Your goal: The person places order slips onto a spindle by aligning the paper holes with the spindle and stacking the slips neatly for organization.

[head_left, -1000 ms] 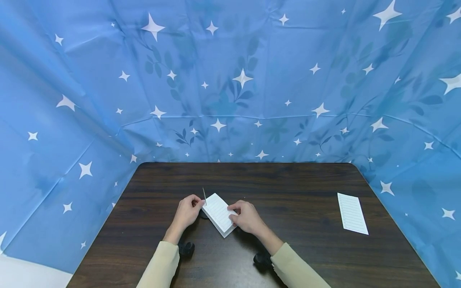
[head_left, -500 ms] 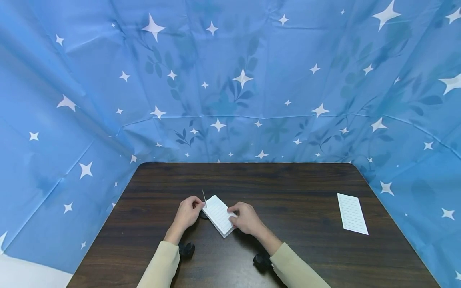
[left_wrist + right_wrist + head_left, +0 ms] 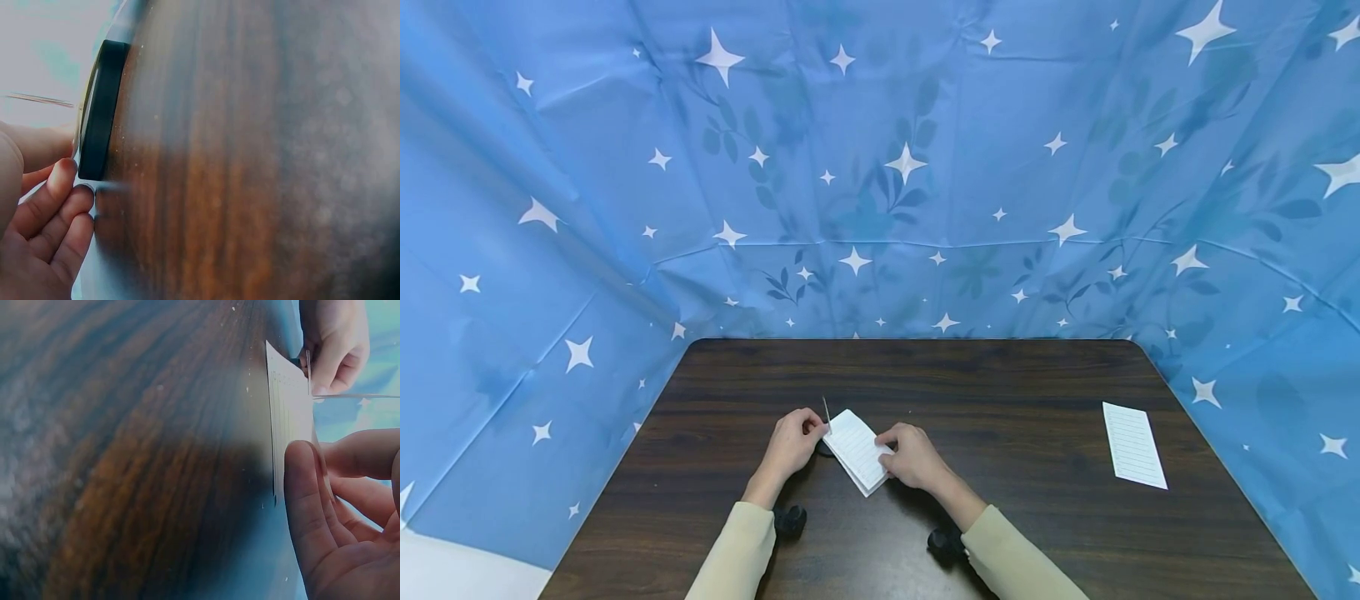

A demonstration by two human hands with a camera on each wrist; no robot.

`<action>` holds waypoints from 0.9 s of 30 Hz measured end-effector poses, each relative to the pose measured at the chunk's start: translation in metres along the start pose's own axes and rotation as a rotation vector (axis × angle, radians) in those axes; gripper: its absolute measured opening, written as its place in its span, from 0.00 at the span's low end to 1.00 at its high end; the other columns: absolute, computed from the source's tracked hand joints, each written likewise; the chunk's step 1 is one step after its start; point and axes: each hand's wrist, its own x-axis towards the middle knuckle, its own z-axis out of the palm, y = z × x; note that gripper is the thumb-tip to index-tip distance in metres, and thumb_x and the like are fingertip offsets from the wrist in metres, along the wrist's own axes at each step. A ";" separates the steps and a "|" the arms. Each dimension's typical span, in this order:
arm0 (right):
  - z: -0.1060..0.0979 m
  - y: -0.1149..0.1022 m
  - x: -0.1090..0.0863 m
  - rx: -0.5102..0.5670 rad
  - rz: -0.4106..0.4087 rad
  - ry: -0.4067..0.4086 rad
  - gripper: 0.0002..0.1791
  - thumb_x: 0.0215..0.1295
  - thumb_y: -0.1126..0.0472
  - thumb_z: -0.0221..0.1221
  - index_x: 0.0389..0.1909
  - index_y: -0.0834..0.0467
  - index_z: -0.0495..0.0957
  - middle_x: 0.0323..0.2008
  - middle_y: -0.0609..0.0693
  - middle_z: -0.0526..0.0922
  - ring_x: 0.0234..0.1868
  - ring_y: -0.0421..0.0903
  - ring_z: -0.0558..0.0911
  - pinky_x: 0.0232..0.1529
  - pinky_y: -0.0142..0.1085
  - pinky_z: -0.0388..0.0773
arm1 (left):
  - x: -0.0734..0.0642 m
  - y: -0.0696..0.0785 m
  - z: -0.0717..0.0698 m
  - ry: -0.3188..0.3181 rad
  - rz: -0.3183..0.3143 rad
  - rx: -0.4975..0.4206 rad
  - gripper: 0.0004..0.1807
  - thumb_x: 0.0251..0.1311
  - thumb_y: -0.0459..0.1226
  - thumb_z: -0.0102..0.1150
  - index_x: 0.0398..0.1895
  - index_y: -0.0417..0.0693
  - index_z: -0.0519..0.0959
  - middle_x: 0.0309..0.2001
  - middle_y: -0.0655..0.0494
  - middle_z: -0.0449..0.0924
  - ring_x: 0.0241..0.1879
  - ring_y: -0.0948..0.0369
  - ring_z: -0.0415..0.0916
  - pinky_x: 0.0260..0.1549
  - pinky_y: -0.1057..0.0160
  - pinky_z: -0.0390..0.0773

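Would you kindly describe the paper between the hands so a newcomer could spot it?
On the dark table, find the left hand and right hand. Between them is the lined white paper. Unlike the sheet farther right, it has a spike at one corner.

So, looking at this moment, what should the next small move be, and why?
I'd ease the lined paper a little lower along the thin rod, keeping both sides level. The rod rises above the paper's corner, a black disc sits below, and the left hand and right hand both grip the paper.
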 end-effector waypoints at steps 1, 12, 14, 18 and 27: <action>0.000 0.001 0.000 -0.008 -0.006 0.002 0.15 0.55 0.74 0.61 0.46 0.71 0.84 0.41 0.58 0.81 0.22 0.39 0.75 0.22 0.31 0.77 | 0.000 0.000 0.000 -0.001 0.002 0.002 0.06 0.64 0.35 0.66 0.29 0.48 0.81 0.29 0.57 0.74 0.30 0.60 0.70 0.33 0.59 0.70; 0.002 0.004 0.000 -0.077 -0.026 0.013 0.16 0.52 0.74 0.61 0.43 0.70 0.85 0.40 0.58 0.82 0.31 0.44 0.77 0.29 0.33 0.76 | -0.001 -0.002 0.001 -0.040 0.041 -0.005 0.03 0.63 0.30 0.66 0.32 0.46 0.82 0.30 0.58 0.74 0.31 0.61 0.70 0.34 0.59 0.70; 0.003 0.004 0.000 -0.090 -0.031 0.018 0.15 0.52 0.74 0.61 0.42 0.70 0.86 0.40 0.57 0.83 0.32 0.44 0.77 0.32 0.33 0.76 | -0.001 -0.002 0.000 -0.053 0.052 -0.013 0.04 0.63 0.29 0.66 0.33 0.46 0.82 0.30 0.58 0.73 0.31 0.61 0.70 0.34 0.59 0.70; 0.003 0.005 0.001 -0.104 -0.026 0.019 0.15 0.52 0.73 0.62 0.43 0.69 0.86 0.41 0.56 0.83 0.35 0.45 0.77 0.35 0.33 0.76 | -0.002 -0.003 -0.001 -0.066 0.062 -0.016 0.05 0.63 0.29 0.65 0.32 0.47 0.83 0.31 0.57 0.73 0.31 0.61 0.70 0.34 0.59 0.70; 0.002 0.004 0.002 -0.122 -0.029 0.026 0.15 0.53 0.74 0.63 0.43 0.70 0.86 0.40 0.57 0.83 0.35 0.46 0.77 0.39 0.36 0.76 | -0.003 -0.003 -0.003 -0.090 0.049 -0.020 0.03 0.61 0.32 0.69 0.34 0.48 0.84 0.32 0.56 0.73 0.34 0.60 0.70 0.38 0.57 0.71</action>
